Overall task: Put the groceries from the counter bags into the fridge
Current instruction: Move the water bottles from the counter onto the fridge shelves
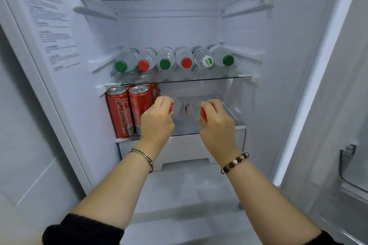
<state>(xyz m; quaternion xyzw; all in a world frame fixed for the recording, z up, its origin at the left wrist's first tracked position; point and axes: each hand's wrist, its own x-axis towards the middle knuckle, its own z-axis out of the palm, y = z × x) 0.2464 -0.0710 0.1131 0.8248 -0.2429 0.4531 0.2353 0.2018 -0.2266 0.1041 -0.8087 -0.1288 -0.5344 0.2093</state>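
Observation:
I look into the open fridge. My left hand [157, 119] grips the red cap end of a clear water bottle [176, 108] lying on the lower glass shelf [237, 123]. My right hand [216, 120] grips the red cap [203, 114] of a second clear bottle [191, 108] lying beside the first. Both bottles point toward the back. Several red soda cans [119, 111] stand at the left of this shelf, right next to my left hand.
The middle glass shelf [239, 76] carries a row of several lying water bottles [165, 59] with green, red and white caps. The top glass shelf [173, 1] is above. A white drawer [185, 151] sits below the hands. A door bin [352, 169] is at the right.

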